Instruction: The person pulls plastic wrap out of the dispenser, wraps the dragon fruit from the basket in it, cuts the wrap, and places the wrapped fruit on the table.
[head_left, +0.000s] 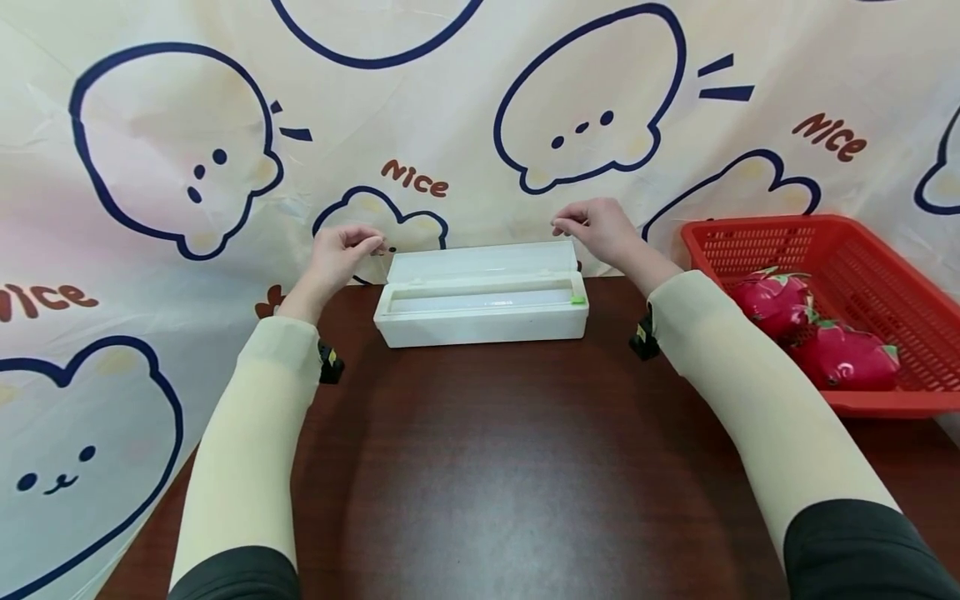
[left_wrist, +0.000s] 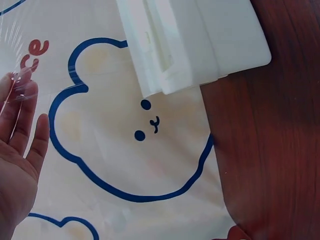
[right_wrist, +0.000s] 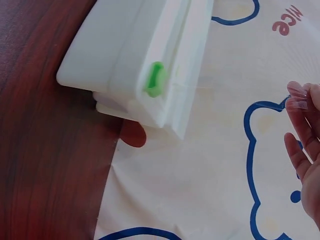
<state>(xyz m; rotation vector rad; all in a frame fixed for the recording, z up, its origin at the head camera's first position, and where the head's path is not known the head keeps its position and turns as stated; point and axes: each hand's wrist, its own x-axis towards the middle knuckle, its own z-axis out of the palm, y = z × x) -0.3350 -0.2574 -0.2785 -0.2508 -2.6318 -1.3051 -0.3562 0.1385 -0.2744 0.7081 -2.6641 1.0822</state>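
Observation:
A white cling film dispenser (head_left: 480,330) stands at the back of the table with its lid (head_left: 483,260) tipped up and back. The green slide cutter (right_wrist: 156,79) sits at its right end. Above the left end, my left hand (head_left: 341,257) pinches clear cling film (left_wrist: 21,89) between thumb and fingers. My right hand (head_left: 603,232) pinches the film's other corner (right_wrist: 298,104) above the right end, as the right wrist view shows. Creases and glints mark the film near the fingertips; in the head view the sheet itself barely shows.
To the right stands a red plastic basket (head_left: 892,403) holding two pink dragon fruits (head_left: 847,357). Behind the dispenser hangs a pale cloth (head_left: 480,108) printed with blue-outlined cartoon faces. The dark brown wooden tabletop (head_left: 480,467) stretches out in front.

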